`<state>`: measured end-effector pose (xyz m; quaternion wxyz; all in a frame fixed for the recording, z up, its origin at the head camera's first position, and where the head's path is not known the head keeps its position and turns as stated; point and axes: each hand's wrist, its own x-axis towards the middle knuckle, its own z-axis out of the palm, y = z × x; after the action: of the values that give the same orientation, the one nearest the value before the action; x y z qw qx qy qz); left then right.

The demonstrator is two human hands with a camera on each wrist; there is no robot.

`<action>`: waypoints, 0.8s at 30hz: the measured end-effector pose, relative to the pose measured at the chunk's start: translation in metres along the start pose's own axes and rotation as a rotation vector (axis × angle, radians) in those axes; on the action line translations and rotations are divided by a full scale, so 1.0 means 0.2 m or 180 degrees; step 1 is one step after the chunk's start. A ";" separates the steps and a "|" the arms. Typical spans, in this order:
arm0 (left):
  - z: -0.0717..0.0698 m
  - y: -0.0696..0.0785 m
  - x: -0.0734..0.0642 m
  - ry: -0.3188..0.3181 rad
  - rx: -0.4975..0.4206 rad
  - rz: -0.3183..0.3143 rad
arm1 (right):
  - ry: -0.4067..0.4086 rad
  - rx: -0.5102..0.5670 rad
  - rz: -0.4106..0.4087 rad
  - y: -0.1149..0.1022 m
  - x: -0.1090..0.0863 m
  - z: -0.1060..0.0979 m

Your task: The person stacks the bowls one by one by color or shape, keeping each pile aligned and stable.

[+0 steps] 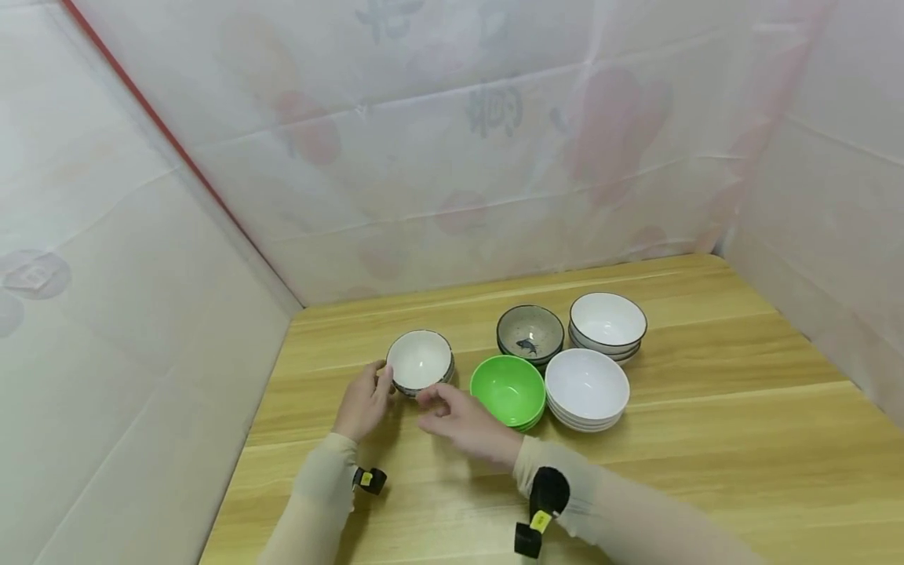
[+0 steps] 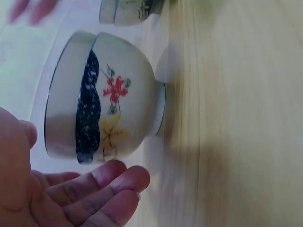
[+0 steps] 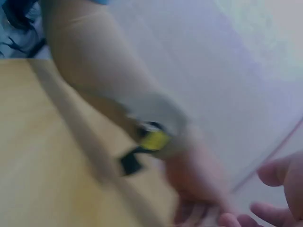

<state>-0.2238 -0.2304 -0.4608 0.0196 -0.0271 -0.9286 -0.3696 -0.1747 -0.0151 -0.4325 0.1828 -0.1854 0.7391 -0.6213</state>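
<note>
A stack of nested cream bowls [image 1: 420, 359] with dark rims stands at the left of the table. In the left wrist view the bowl [image 2: 128, 85] shows a dark blue band and red and yellow flowers. My left hand [image 1: 363, 404] is at its left side, thumb near the rim and fingers extended beside the wall. At the front right of the stack, my right hand [image 1: 466, 422] hovers with loosely bent fingers and holds nothing. The right wrist view is blurred and shows my right-hand fingers [image 3: 284, 189] apart, with no bowl in sight.
Right of my right hand stand stacks of green bowls [image 1: 507, 391] and white bowls [image 1: 587, 384]. Behind them are grey speckled bowls [image 1: 530, 333] with a fish design and white dark-rimmed bowls [image 1: 608, 322]. Pale sheeting [image 1: 438, 157] walls in the wooden table [image 1: 706, 439].
</note>
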 end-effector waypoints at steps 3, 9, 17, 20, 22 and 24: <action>0.01 0.00 -0.01 -0.0017 -0.0124 0.0037 | -0.0050 -0.0251 -0.0262 -0.09 0.00 -0.10; 0.04 0.03 -0.01 0.0059 -0.0124 0.0071 | 0.0117 -0.1473 -0.0468 -0.20 0.02 -0.30; 0.09 0.08 0.03 0.0002 -0.0144 0.0075 | 0.0285 -0.2386 -0.0022 -0.14 0.09 -0.46; 0.11 0.10 0.05 -0.0038 -0.0114 0.0088 | 0.0195 -0.2534 0.0018 -0.11 0.10 -0.48; 0.13 0.12 0.06 -0.0058 -0.0099 0.0109 | 0.0120 -0.2641 0.0021 -0.10 0.11 -0.48; 0.15 0.13 0.08 -0.0068 -0.0087 0.0128 | 0.0047 -0.2710 0.0054 -0.09 0.11 -0.48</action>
<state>-0.2382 -0.1900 -0.4630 0.0168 -0.0499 -0.9229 -0.3814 -0.2409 0.0535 -0.4005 0.0896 -0.2338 0.9325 -0.2604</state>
